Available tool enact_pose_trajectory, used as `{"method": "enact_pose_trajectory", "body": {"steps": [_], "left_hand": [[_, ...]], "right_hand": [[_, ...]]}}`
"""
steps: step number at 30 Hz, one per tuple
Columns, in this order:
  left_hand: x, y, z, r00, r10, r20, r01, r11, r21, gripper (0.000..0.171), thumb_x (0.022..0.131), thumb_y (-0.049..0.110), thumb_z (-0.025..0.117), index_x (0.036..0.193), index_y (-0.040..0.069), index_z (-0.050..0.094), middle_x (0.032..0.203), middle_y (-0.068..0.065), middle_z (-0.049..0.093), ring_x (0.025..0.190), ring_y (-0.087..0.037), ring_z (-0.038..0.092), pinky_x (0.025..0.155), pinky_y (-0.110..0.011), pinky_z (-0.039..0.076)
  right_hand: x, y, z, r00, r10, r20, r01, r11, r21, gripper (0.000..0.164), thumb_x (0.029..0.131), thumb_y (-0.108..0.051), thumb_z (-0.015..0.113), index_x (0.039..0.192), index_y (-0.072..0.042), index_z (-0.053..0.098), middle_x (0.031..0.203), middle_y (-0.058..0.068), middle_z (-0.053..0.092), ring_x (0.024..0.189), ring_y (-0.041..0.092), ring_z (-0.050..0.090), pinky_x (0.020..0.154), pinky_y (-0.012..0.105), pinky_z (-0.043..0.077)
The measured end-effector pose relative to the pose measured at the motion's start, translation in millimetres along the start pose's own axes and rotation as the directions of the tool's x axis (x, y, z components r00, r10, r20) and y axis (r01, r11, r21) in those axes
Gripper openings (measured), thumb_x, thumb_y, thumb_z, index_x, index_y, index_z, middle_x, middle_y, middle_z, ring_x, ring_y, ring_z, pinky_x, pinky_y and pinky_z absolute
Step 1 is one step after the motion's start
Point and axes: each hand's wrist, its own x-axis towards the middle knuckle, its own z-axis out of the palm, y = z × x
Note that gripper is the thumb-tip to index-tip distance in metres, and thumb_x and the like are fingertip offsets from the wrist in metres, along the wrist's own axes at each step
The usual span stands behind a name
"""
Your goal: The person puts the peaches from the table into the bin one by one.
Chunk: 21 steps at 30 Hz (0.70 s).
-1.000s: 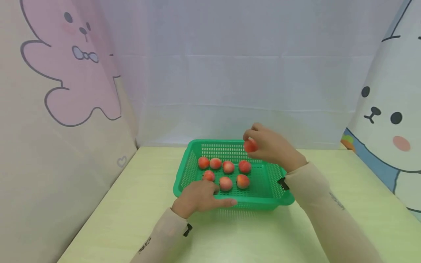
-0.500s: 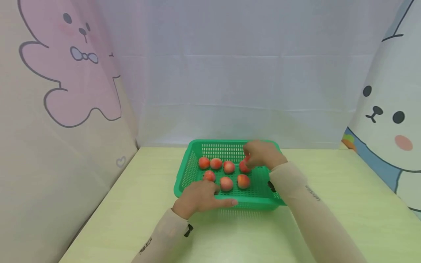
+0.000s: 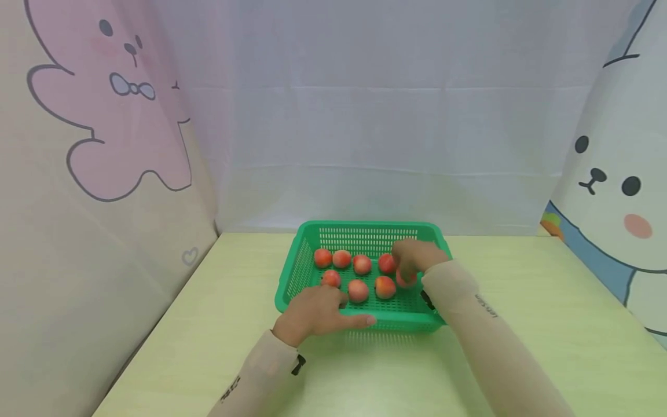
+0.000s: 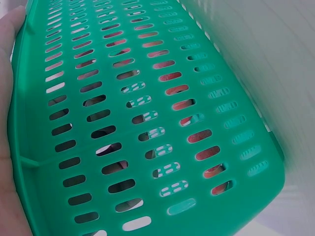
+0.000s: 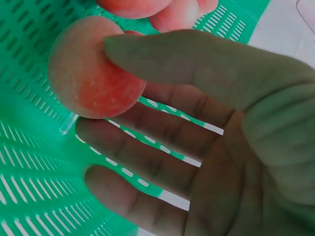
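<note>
A green plastic basket (image 3: 365, 317) with slotted walls stands on the table, holding several red-and-yellow peaches (image 3: 385, 287). My left hand (image 3: 318, 313) grips its front rim near the left corner, fingers over the inner side and thumb along the front. In the left wrist view the slotted basket wall (image 4: 113, 162) fills most of the picture, red fruit showing through. My right hand (image 3: 417, 258) reaches inside at the right and pinches a peach (image 5: 93, 73) between thumb and fingers, low over the basket floor. The last two fingers stay apart from the fruit.
The pale yellow-green table (image 3: 208, 324) extends around the basket. A white curtain (image 3: 385, 133) hangs behind its back edge. Side panels carry a pink cartoon figure (image 3: 130, 127) and a white cartoon face (image 3: 609, 168).
My right hand has lowered from above the basket's back right, bringing its peach down beside the other fruit. My left hand has stayed on the front rim.
</note>
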Motion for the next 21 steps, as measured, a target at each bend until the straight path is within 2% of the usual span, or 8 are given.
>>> {"method": "enact_pose_trajectory", "body": {"steps": [7, 16, 19, 21], "left_hand": [[0.2, 1.1, 0.0, 1.000, -0.002, 0.007, 0.002, 1.000, 0.000, 0.066, 0.085, 0.089, 0.060, 0.075, 0.024, 0.057, 0.063, 0.009, 0.047, 0.055, -0.011, 0.046, 0.055, -0.031, 0.039], [0.7, 1.0, 0.5, 1.000, -0.006, 0.011, 0.006, 1.000, 0.001, 0.066, 0.084, 0.089, 0.061, 0.075, 0.024, 0.058, 0.063, 0.009, 0.048, 0.055, -0.012, 0.048, 0.056, -0.032, 0.041], [0.7, 1.2, 0.4, 1.000, -0.010, 0.010, 0.010, 1.000, 0.002, 0.066, 0.084, 0.089, 0.060, 0.075, 0.024, 0.059, 0.063, 0.009, 0.049, 0.056, -0.012, 0.048, 0.056, -0.032, 0.041], [0.9, 0.9, 0.8, 1.000, -0.011, 0.011, 0.011, 1.000, 0.005, 0.067, 0.084, 0.090, 0.060, 0.076, 0.024, 0.059, 0.064, 0.009, 0.049, 0.056, -0.012, 0.049, 0.057, -0.032, 0.042]], "right_hand": [[1.1, 3.2, 6.2, 0.999, 0.033, 0.003, -0.033, 0.999, 0.014, 0.033, 0.076, 0.018, 0.071, 0.094, -0.009, 0.062, 0.096, 0.007, 0.059, 0.081, 0.023, 0.045, 0.065, 0.036, 0.039], [3.9, 6.5, 9.8, 0.999, 0.031, 0.020, -0.031, 0.999, 0.016, 0.033, 0.073, 0.020, 0.066, 0.085, -0.010, 0.057, 0.085, 0.005, 0.049, 0.075, 0.021, 0.037, 0.062, 0.035, 0.034], [4.6, 6.6, 9.8, 0.999, 0.029, 0.023, -0.030, 1.000, 0.009, 0.032, 0.074, 0.019, 0.067, 0.088, -0.009, 0.060, 0.088, 0.006, 0.055, 0.078, 0.022, 0.042, 0.063, 0.035, 0.038], [3.2, 6.5, 9.4, 0.999, 0.030, 0.022, -0.031, 1.000, 0.006, 0.033, 0.075, 0.017, 0.071, 0.095, -0.008, 0.064, 0.096, 0.007, 0.060, 0.083, 0.024, 0.047, 0.066, 0.036, 0.042]]}}
